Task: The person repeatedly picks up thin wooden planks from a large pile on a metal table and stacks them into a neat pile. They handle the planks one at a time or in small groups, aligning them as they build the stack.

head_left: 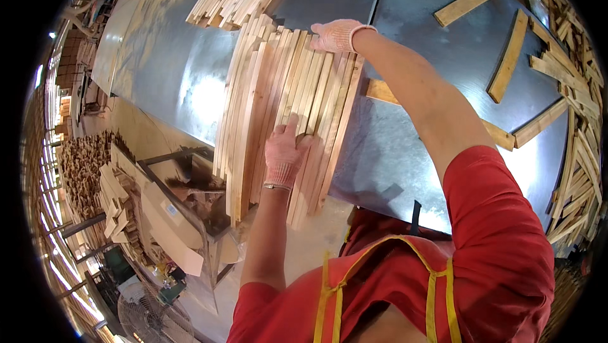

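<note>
Pale, straight wooden strips (255,105) lie side by side on a shiny blue-grey metal table (373,153), their near ends jutting past its edge. The left hand (284,155), in a pinkish knitted glove, rests on them near the middle, index finger extended and thumb apart; whether it grips any cannot be told. The similarly gloved right hand (337,34) is at their far ends, fingers partly bent, its hold unclear.
</note>
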`<action>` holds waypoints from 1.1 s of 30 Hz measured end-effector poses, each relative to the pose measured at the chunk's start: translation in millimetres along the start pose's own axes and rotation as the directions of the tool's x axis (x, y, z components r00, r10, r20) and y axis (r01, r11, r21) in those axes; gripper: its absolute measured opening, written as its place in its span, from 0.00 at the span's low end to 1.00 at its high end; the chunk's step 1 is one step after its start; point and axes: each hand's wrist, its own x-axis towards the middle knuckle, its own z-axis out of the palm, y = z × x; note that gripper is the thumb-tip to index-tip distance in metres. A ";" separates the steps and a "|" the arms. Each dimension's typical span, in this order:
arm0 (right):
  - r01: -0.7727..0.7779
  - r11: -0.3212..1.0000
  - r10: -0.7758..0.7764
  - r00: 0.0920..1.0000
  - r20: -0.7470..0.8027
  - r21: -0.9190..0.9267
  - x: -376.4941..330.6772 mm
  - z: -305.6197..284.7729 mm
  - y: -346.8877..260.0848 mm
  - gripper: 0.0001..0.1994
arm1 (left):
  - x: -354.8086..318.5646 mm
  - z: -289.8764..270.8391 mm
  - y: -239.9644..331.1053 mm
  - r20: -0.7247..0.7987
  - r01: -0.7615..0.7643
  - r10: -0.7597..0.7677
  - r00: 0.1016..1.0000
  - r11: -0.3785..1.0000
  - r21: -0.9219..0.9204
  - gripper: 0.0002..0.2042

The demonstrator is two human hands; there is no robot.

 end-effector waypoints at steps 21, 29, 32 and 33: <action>-0.605 0.791 0.593 0.728 -0.344 0.085 -420.4 227.9 166.8 0.43 | -3.0 -46.5 1.8 -0.225 0.196 -0.123 0.967 0.919 0.343 0.37; -0.497 0.868 0.460 0.784 -0.416 0.022 -500.2 250.0 239.2 0.42 | -17.8 54.4 169.4 -0.029 -0.465 0.486 0.874 0.852 0.241 0.45; -0.339 0.940 0.266 0.783 -0.563 -0.027 -521.8 240.5 251.1 0.41 | 7.0 70.5 252.2 0.067 -0.538 0.555 0.829 0.761 0.362 0.46; -0.390 0.920 0.339 0.732 -0.590 0.045 -528.3 236.6 252.0 0.41 | 18.8 70.1 273.9 0.078 -0.550 0.563 0.823 0.755 0.358 0.45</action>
